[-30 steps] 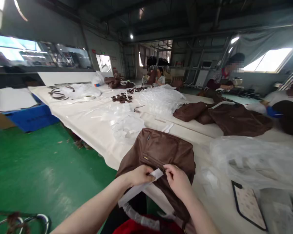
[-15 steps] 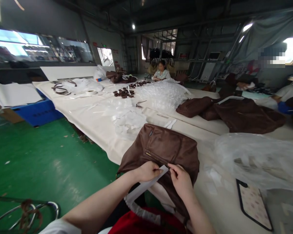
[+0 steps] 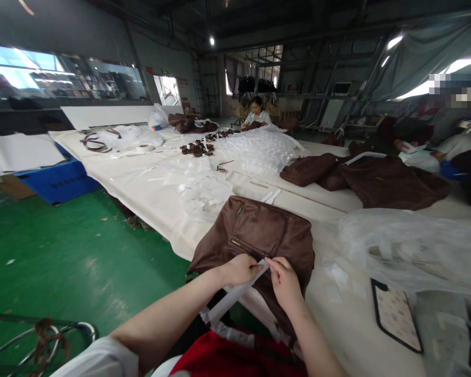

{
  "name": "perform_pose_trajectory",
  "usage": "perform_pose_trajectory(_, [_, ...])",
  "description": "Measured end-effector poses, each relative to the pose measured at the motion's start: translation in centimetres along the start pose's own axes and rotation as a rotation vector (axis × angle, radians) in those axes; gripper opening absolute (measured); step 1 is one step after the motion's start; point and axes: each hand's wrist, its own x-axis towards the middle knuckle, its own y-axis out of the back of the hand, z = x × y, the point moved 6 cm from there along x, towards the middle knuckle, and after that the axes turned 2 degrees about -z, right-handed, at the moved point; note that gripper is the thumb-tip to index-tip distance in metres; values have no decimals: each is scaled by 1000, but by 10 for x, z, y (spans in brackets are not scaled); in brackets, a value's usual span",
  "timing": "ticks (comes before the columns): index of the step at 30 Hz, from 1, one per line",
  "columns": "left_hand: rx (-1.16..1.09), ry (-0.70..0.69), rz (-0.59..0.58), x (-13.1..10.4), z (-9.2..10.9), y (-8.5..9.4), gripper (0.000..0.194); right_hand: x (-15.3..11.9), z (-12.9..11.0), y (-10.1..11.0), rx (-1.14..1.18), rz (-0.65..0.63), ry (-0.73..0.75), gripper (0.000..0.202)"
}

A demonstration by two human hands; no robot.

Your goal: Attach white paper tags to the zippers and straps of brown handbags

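A brown handbag [image 3: 259, 225] with a zipped front pocket lies at the near table edge, its lower part hanging toward my lap. Across it slants a white strip [image 3: 235, 296], running from my fingers down to a white-wrapped length [image 3: 231, 334], perhaps the bag's strap, over my red clothing. My left hand [image 3: 241, 269] is closed, pinching the strip near its upper end between thumb and fingers. At that upper end, my right hand [image 3: 284, 280] pinches with thumb and forefinger close to the bag's zip. The right fingertips partly hide the strip's tip.
Clear plastic bags [image 3: 408, 251] and a phone in a patterned case [image 3: 396, 317] lie to the right. More brown bags [image 3: 392, 180], a plastic heap [image 3: 259, 149] and small brown pieces [image 3: 198, 147] cover the table farther back. A person [image 3: 257, 115] sits at the far side.
Both hands stay at the strip's upper end, the right fingertips shifting slightly left and up onto its tip. The view has turned slightly right. The person across the table leans lower.
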Motion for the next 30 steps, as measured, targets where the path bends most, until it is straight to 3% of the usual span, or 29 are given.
perform_pose_trajectory(7, [12, 19, 14, 1, -1, 5, 41, -1, -2, 2, 32, 57, 15, 41])
perform_pose_trajectory(15, [2, 0, 70, 6, -4, 3, 38, 1, -5, -1, 145, 5, 5, 42])
perform_pose_trajectory(22, [-31, 13, 166, 13, -3, 5, 33, -6, 13, 14, 240, 167, -352, 35])
perform_pose_trajectory(30, [-92, 37, 192, 17, -9, 2, 36, -13, 29, -19, 361, -136, -621, 28])
